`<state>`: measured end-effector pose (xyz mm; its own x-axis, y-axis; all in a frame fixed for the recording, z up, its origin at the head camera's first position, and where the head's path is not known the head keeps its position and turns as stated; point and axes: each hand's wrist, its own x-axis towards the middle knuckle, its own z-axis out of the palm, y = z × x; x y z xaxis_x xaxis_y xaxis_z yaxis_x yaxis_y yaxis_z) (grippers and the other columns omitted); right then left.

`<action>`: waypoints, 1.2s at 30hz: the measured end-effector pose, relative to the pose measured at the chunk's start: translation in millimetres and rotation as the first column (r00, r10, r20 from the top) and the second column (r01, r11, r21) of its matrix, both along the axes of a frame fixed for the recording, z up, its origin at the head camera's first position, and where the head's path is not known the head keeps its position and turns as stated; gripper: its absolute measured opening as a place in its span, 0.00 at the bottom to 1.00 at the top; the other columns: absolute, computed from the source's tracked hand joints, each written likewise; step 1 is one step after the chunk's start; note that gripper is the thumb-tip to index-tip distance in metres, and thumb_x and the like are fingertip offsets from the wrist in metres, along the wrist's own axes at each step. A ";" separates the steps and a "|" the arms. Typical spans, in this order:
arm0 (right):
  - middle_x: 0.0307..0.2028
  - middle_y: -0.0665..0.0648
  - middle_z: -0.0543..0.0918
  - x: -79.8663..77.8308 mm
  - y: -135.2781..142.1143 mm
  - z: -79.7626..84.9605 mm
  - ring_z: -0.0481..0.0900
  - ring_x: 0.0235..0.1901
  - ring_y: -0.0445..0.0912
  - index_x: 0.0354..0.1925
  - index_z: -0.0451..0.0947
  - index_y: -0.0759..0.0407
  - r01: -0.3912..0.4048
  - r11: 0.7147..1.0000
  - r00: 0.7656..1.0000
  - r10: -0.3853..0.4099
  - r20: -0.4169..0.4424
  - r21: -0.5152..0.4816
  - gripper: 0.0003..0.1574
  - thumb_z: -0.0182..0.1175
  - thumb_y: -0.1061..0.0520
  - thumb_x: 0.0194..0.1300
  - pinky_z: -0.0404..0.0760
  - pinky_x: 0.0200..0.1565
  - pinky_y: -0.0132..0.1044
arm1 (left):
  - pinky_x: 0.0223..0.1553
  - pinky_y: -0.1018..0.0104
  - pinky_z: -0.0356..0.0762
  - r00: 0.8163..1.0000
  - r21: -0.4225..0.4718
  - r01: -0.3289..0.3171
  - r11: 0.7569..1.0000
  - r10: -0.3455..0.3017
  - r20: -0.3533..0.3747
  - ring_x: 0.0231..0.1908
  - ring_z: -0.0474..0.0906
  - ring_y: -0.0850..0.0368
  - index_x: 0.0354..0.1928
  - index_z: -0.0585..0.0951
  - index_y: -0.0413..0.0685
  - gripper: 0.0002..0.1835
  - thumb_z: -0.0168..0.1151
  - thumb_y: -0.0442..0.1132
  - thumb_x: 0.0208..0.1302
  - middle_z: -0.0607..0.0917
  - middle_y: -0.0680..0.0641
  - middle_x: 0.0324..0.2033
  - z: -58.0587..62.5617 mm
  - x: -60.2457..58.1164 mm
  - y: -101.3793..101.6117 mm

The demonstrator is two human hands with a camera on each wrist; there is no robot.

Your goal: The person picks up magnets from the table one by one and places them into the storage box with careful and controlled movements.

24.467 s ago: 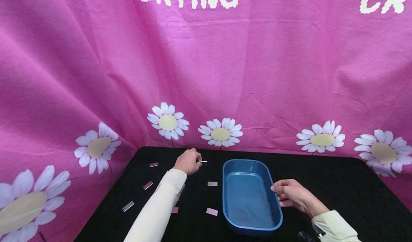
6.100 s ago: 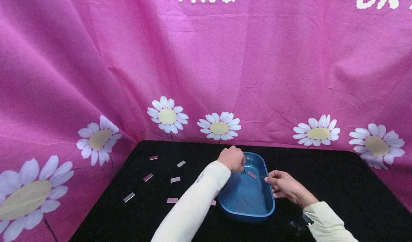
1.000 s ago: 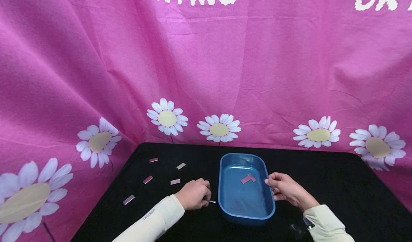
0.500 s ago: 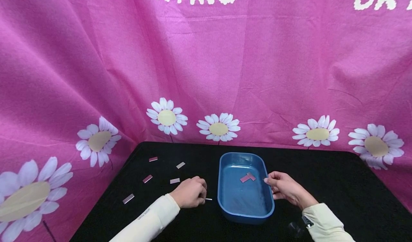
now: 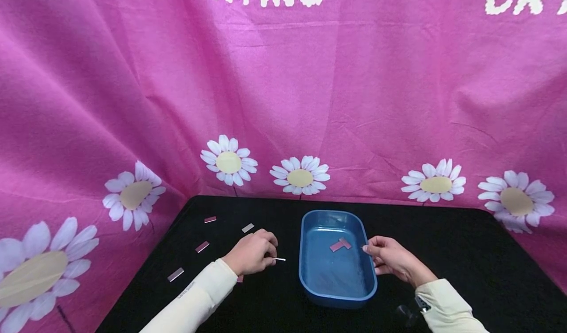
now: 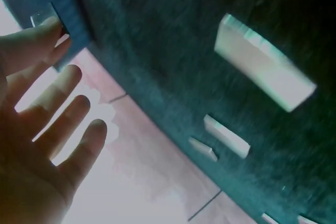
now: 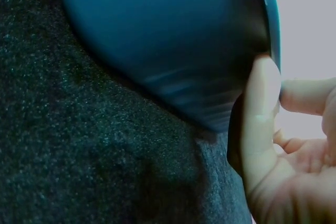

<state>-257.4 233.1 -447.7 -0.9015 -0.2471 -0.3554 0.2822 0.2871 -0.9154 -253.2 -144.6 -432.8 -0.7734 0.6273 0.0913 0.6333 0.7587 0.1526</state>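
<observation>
In the head view my left hand [image 5: 251, 252] is over the table, left of a blue rectangular tub [image 5: 336, 279]. It pinches a small flat tile [image 5: 279, 258]; the left wrist view shows this tile [image 6: 48, 17] between thumb and index finger, the other fingers spread. My right hand [image 5: 398, 259] grips the tub's right rim, thumb on one side and fingers on the other, clear in the right wrist view. Two pinkish tiles [image 5: 340, 245] lie touching or overlapping on the tub's floor. A tile [image 5: 239, 279] shows partly beneath my left forearm.
More small tiles lie spread on the black table at left: a reddish tile [image 5: 210, 219], another reddish tile [image 5: 202, 247], a paler tile [image 5: 175, 274] and a whitish tile [image 5: 247, 228]. A dark, unclear object [image 5: 406, 315] sits near my right sleeve. A pink daisy-printed cloth [image 5: 376, 102] hangs behind.
Over the last second my left hand has moved left and away from me with the tile, covering one on the table. Long before, the tub held no tiles; my right hand stays on its rim.
</observation>
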 end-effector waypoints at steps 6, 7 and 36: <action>0.29 0.50 0.77 1.4 -1.1 -1.9 0.79 0.26 0.40 0.43 0.70 0.59 -0.006 1.000 1.000 0.006 -0.016 -0.005 0.08 0.52 0.55 0.74 0.83 0.30 0.32 | 0.54 0.56 0.78 0.998 0.010 -0.040 0.999 0.040 -0.039 0.53 0.76 0.56 0.32 0.88 0.57 0.02 0.69 0.44 0.59 0.83 0.51 0.50 11.0 -1.4 -8.0; 0.29 0.50 0.77 0.9 -1.7 -2.2 0.79 0.26 0.40 0.43 0.70 0.59 -0.007 1.000 1.000 0.007 -0.018 -0.006 0.08 0.52 0.55 0.74 0.83 0.30 0.32 | 0.54 0.56 0.78 0.998 0.016 -0.042 0.999 0.043 -0.044 0.53 0.77 0.55 0.32 0.88 0.56 0.02 0.69 0.43 0.59 0.83 0.51 0.50 12.6 -0.8 -9.8; 0.28 0.50 0.76 0.9 -1.3 -2.8 0.78 0.25 0.39 0.43 0.70 0.59 -0.010 1.000 1.000 0.010 -0.021 -0.004 0.08 0.50 0.54 0.75 0.83 0.29 0.31 | 0.55 0.59 0.78 0.994 0.065 0.001 0.998 0.007 -0.113 0.55 0.76 0.56 0.35 0.89 0.55 0.05 0.67 0.44 0.64 0.83 0.52 0.51 58.9 -12.0 41.3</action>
